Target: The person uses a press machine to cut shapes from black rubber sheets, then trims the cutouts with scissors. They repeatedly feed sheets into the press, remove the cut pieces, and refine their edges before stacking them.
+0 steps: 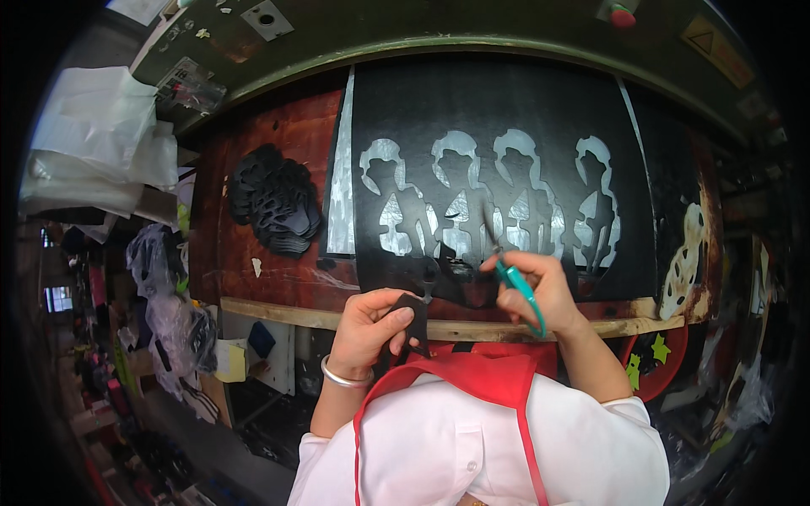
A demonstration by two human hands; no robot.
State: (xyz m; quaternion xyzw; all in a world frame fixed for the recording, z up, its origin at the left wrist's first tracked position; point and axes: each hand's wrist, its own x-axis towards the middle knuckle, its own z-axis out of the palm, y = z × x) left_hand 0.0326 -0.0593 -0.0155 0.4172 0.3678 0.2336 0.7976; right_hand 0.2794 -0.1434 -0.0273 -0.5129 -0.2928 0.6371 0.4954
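My left hand [369, 325], with a bracelet at its wrist, pinches a small dark piece of sheet material [412, 314] at the table's near edge. In my right hand [544, 285] are scissors with teal handles [519, 289]; their dark blades point away from me over the sheet and are hard to make out. A wide black sheet [506, 93] lies across the table. A row of cut-out shapes runs through it, with a pale, shiny surface showing in the openings. Its near edge looks ragged between my hands.
At the left, a heap of black cut pieces [274, 201] lies on the reddish table [291, 135]. A pale cut-out piece [685, 261] lies at the right end. A wooden strip [278, 313] borders the near edge. Below it stands a red tub [666, 367]. Behind rises a green machine [405, 21].
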